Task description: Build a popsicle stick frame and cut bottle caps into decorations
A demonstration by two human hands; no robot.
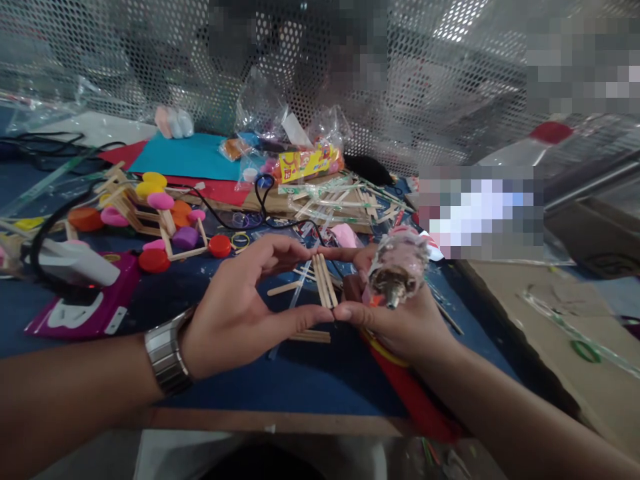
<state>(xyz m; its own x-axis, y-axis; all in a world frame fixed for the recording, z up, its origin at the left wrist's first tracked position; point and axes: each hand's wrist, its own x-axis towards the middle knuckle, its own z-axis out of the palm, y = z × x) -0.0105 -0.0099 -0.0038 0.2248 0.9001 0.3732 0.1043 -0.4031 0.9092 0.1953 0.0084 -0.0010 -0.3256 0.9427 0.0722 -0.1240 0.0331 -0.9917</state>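
Between my two hands is a small row of wooden craft sticks [326, 283], lying side by side. My left hand [240, 300] pinches the row's far and near ends between index finger and thumb. From the other side, the index finger and thumb of my right hand [400, 320] press on the same ends. A hot glue gun [400, 263] rests in my right hand too, its metal nozzle facing me and its front crusted with glue. The fingers around its handle are mostly hidden. Loose craft sticks [310, 337] lie on the blue table [280, 387] below.
A stick frame with coloured bottle caps [186, 238] stands at left, beside a purple power strip [107, 300] with a plug in it. Black cord [220, 212] crosses the table. Behind lie blue paper [185, 159], a yellow packet [307, 162] and scattered sticks. Cardboard [530, 340] lies right.
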